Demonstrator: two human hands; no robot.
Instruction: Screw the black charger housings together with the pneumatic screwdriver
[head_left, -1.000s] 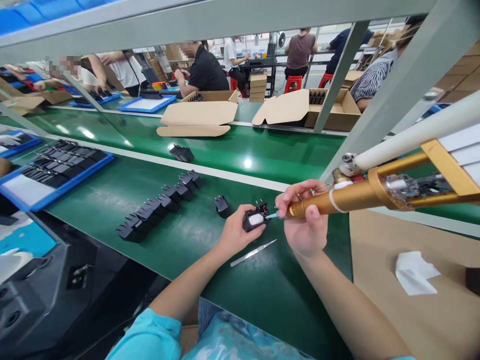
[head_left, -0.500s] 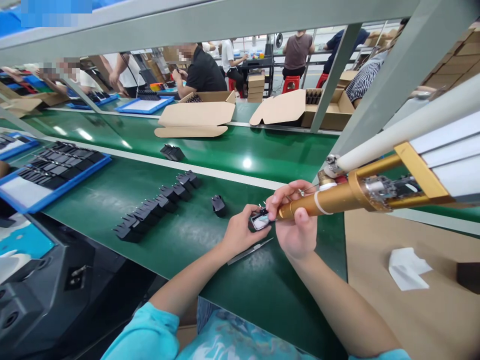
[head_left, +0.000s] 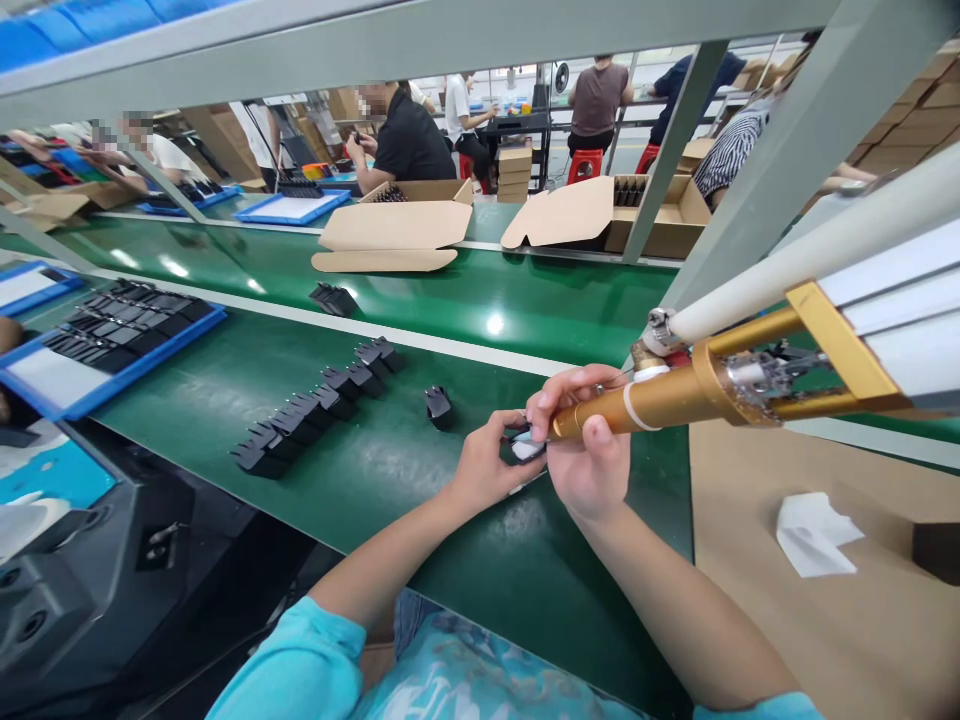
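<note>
My left hand [head_left: 484, 468] grips a small black plug part [head_left: 523, 446] with a white patch on its face, held just above the green bench mat [head_left: 390, 470]. My right hand [head_left: 586, 440] is wrapped around the front of a gold dispensing tool [head_left: 675, 395], whose tip sits against the part. A white hose [head_left: 795, 265] runs from the tool up to the right. One loose black part [head_left: 438, 405] stands on the mat just left of my hands. A row of several black parts [head_left: 315, 410] lies further left.
A blue tray of black parts [head_left: 112, 335] sits at the left. A white cloth [head_left: 814, 533] lies on the brown cardboard sheet [head_left: 825, 600] at the right. Another black part [head_left: 334, 299] rides the green conveyor [head_left: 465, 290]. Open cartons [head_left: 660, 215] and several seated people are behind it.
My hands have drawn closer together and shifted slightly left, the tool tip closing onto the part. The metal tweezers on the mat are now hidden beneath my hands. The conveyor part moved left.
</note>
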